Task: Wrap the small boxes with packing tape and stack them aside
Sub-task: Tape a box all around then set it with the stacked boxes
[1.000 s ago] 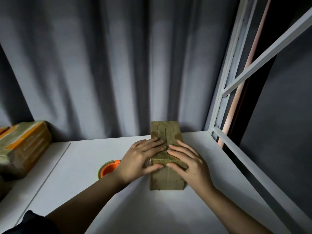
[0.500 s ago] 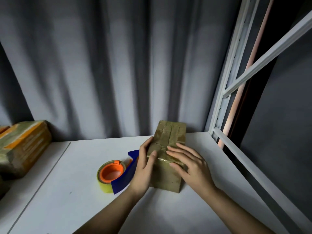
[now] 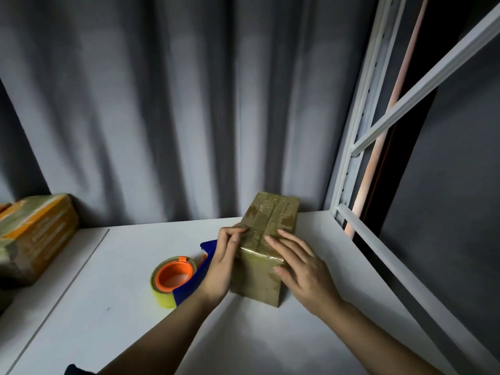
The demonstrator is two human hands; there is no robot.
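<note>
**Head view: two hands on a taped box**

Head camera looks down at a white table (image 3: 113,315). A small brown box (image 3: 266,247), glossy with tape, lies near the table's far right corner. The left hand (image 3: 226,262) grips its left side, fingers curled over the top edge. The right hand (image 3: 303,269) rests flat on top, fingers straight. Just left of the box sits a tape dispenser (image 3: 177,280), blue with an orange core. Wrapped boxes (image 3: 32,236) sit at far left.
</note>
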